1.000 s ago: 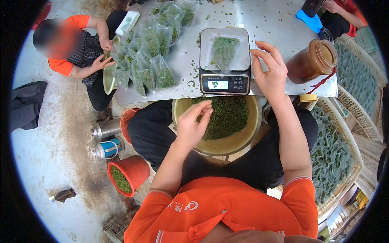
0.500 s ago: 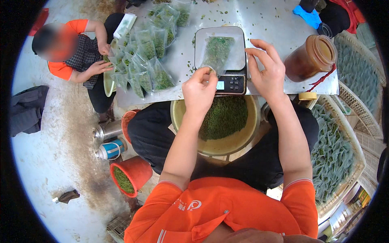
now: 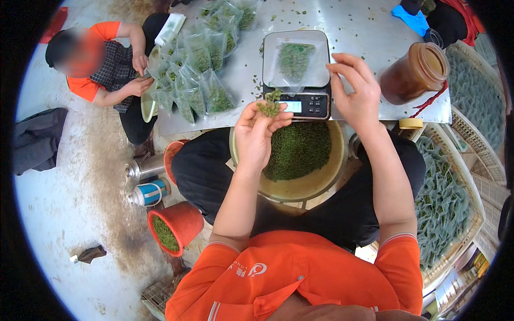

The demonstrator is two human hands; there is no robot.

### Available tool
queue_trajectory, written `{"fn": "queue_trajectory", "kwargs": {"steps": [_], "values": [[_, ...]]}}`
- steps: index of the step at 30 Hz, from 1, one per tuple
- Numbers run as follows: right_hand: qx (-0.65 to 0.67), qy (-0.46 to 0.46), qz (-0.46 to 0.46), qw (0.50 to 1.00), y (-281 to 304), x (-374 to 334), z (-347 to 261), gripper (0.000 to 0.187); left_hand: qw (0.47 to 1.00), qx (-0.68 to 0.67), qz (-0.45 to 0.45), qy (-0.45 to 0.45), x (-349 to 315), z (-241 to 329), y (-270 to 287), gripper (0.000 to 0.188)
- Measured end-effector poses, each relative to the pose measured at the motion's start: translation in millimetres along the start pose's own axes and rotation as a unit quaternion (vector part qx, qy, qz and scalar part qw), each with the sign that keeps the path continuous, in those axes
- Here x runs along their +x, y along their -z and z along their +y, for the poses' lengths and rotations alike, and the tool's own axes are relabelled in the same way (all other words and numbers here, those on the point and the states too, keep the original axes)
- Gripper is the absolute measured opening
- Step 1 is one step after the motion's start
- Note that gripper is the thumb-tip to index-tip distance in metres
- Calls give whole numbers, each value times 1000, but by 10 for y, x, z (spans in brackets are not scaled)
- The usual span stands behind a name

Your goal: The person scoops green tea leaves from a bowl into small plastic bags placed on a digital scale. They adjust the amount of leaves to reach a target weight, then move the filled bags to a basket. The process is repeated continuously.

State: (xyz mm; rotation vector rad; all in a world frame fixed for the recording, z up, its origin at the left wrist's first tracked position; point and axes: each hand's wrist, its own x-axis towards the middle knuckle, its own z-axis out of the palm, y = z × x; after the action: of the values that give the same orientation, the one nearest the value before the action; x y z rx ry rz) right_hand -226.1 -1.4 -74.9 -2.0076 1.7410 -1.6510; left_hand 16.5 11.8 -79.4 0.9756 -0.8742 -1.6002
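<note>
My left hand (image 3: 254, 136) is raised over the near edge of the table, palm up. Its fingers hold a small clump of green plant pieces (image 3: 271, 102). Beside the digital scale (image 3: 308, 106), my right hand (image 3: 357, 91) hangs with curved fingers slightly apart and nothing visible in them. A clear bag of green pieces (image 3: 294, 61) lies flat on the scale's pan, its near end by the display. Below my hands a wide yellowish basin (image 3: 278, 191) between my legs holds a heap of the same green pieces.
Several filled clear bags (image 3: 201, 51) stand on the metal table (image 3: 342, 27). A brown jar (image 3: 412, 75) tilts at the right. A large basket of bags (image 3: 441, 198) sits lower right. A red bucket (image 3: 184, 227) and a blue flask (image 3: 147, 193) stand left. A co-worker (image 3: 110, 64) sits far left.
My left hand has let go of the bag on the scale, drawn nearer me and turned palm up, now holding a green clump. My right hand stays beside the scale.
</note>
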Motion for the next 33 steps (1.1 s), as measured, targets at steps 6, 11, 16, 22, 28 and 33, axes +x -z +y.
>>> {"fn": "queue_trajectory", "kwargs": {"steps": [6, 11, 16, 22, 28, 33], "values": [[254, -117, -243, 929, -11, -449, -512, 39, 991, -31, -68, 110, -354, -76, 266, 20], [226, -85, -367, 898, -50, -791, -416, 30, 982, 13, -89, 167, -559, -155, 463, 27], [173, -45, -386, 905, -17, -830, -449, 23, 973, 104, -76, 190, -627, -89, 431, 22], [107, -25, -419, 901, -5, -854, -415, 19, 973, 202, -33, 107, -603, -170, 485, 17], [27, -36, -483, 875, 4, -858, -364, 17, 952, 304, 14, -21, -273, -53, 278, 14], [2, -37, -530, 847, -78, -947, -319, 15, 804, 565, -3, -186, 148, -60, 6, 19]]}}
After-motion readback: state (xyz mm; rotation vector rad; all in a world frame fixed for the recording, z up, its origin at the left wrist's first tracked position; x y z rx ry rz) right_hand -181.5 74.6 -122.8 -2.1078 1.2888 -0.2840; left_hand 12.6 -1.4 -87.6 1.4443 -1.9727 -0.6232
